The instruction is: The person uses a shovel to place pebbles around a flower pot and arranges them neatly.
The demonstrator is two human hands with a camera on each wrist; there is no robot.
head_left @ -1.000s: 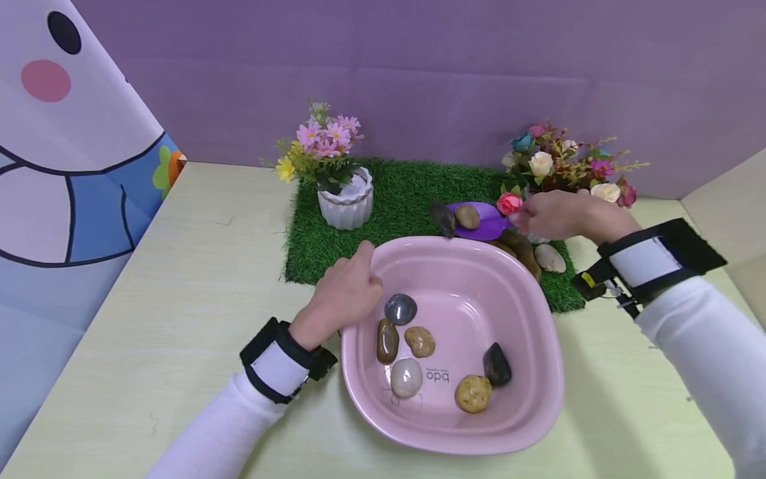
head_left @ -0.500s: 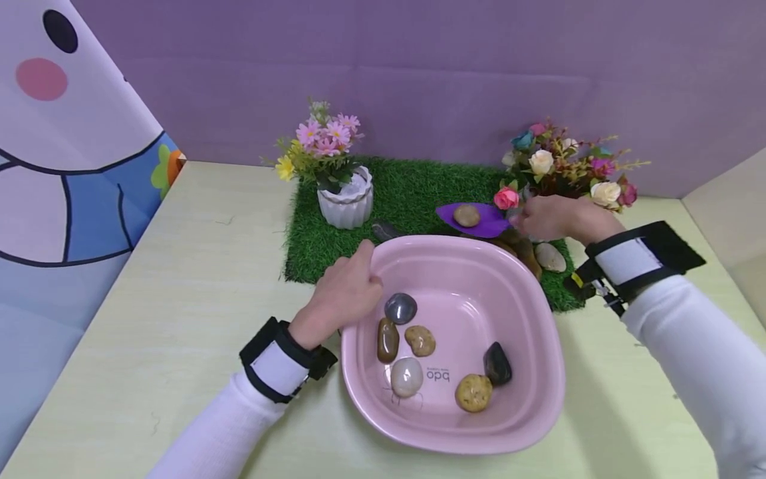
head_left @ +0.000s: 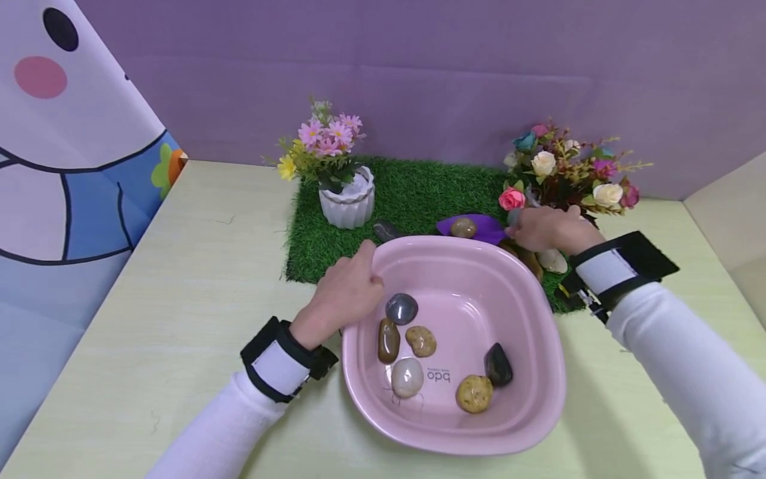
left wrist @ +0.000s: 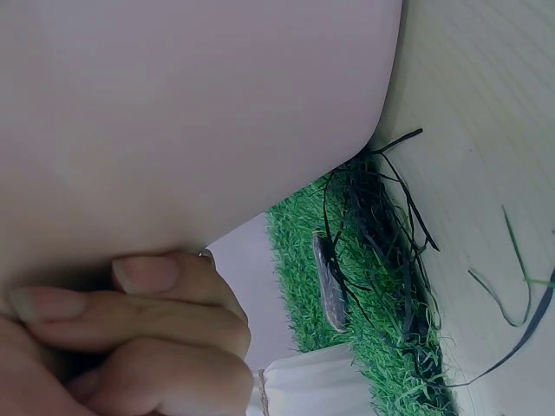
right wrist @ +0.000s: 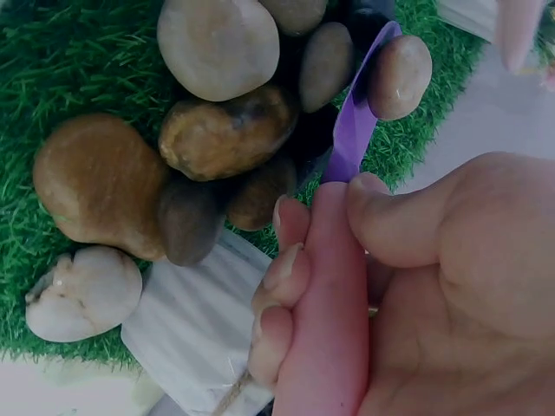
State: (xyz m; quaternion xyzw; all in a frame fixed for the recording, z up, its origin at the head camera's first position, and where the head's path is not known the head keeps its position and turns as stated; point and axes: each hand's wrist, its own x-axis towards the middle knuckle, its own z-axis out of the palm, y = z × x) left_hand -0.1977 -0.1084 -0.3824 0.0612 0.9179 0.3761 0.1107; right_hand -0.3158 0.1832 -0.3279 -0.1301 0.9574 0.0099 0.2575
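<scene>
Pink all over, the basin [head_left: 455, 436] is showing letters [head_left: 438, 377] that look like "bdo" beside a line too small to read, and is holding six stones [head_left: 407, 378]. I am gripping its rim [head_left: 455, 241] with my left hand [head_left: 347, 291]. My right hand [head_left: 553, 229] is gripping the pink handle [right wrist: 329, 303] of a purple scoop [head_left: 487, 227], which is carrying one stone [head_left: 463, 227] just beyond the far rim. Two flower pots [head_left: 348, 206] are standing at the back.

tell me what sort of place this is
Probably an indoor tabletop set dressed as a small garden: a grass mat lies on a pale table, a creased purple backdrop rises behind, and a cartoon print covers the left side.
</scene>
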